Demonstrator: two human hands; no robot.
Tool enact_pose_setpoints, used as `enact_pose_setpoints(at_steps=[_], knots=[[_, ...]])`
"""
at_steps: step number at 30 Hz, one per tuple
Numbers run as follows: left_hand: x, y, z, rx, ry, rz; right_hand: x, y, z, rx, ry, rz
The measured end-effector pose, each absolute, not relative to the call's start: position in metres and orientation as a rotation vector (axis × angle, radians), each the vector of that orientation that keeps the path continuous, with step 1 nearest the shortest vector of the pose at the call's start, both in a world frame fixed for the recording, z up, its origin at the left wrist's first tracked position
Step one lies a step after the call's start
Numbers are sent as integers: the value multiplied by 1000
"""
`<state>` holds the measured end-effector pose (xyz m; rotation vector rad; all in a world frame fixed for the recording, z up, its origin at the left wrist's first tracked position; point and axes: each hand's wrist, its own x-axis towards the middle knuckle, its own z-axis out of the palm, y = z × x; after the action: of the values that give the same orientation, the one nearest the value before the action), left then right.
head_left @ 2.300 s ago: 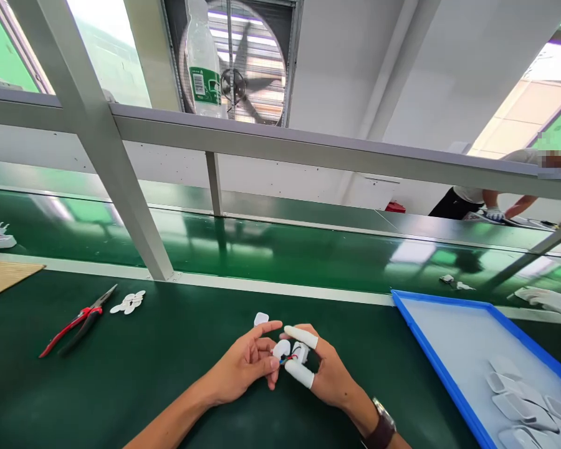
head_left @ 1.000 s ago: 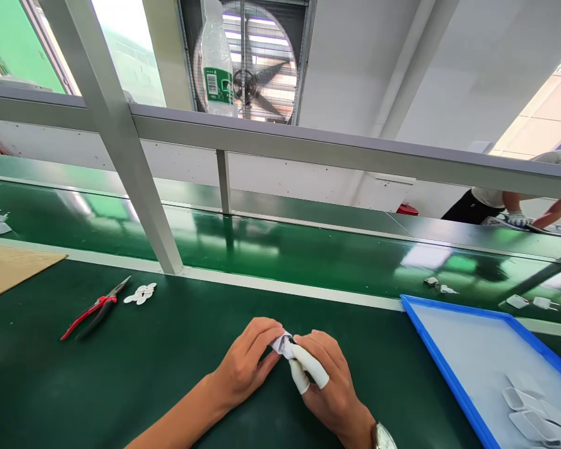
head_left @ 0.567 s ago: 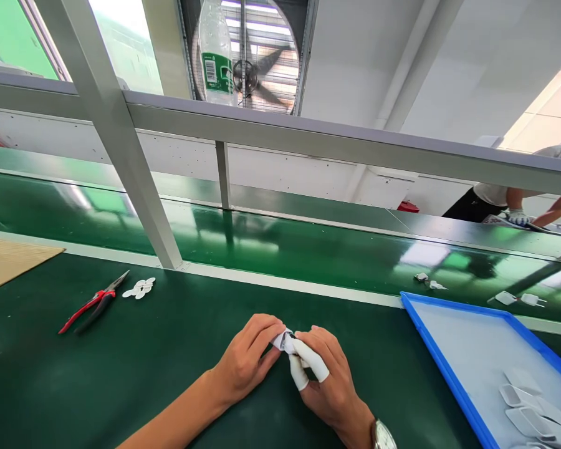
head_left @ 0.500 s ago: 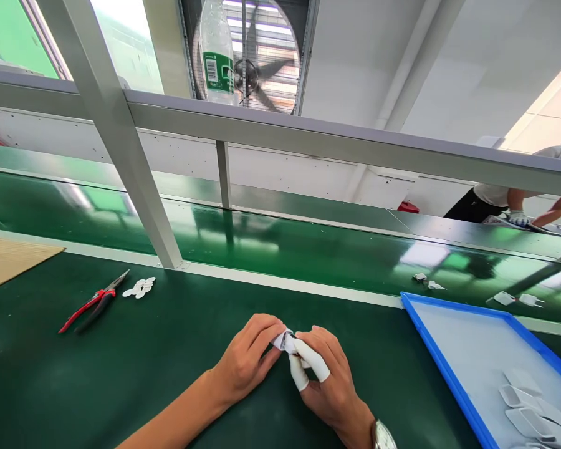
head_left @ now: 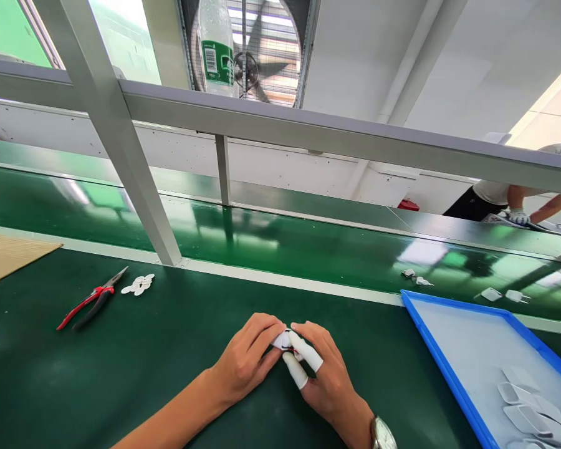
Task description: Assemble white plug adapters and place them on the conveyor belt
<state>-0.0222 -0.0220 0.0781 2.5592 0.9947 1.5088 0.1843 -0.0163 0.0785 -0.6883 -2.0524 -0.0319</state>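
Note:
My left hand [head_left: 247,358] and my right hand [head_left: 320,377] meet over the green bench and pinch one small white plastic part [head_left: 282,340] between their fingertips. The part is mostly hidden by the fingers; a dark spot and a bit of red show on it. My right thumb and forefinger wear white finger cots, and a watch sits on that wrist. Both hands rest low on the mat near its front middle.
Red-handled pliers [head_left: 91,299] and a small heap of white caps [head_left: 139,285] lie at the left. A blue tray [head_left: 449,368] with white housings stands at the right. Small white parts [head_left: 414,275] ride the conveyor belt behind. A co-worker's gloved hand [head_left: 518,216] works far right.
The hands closed together over the white part, which earlier showed red and blue wires. My right fingertips shifted slightly on it. The parts on the belt drifted left.

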Motion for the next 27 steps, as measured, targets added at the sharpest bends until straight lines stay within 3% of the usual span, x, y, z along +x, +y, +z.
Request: enact_pose_setpoints(at_steps=[8,27], knots=[[-21,-22,75,2584,1016,1504,183,-16,80,-695,-2117,-71],[-15,-23,71,2356,1116,1520,175,-18,78,-646,-1935,295]])
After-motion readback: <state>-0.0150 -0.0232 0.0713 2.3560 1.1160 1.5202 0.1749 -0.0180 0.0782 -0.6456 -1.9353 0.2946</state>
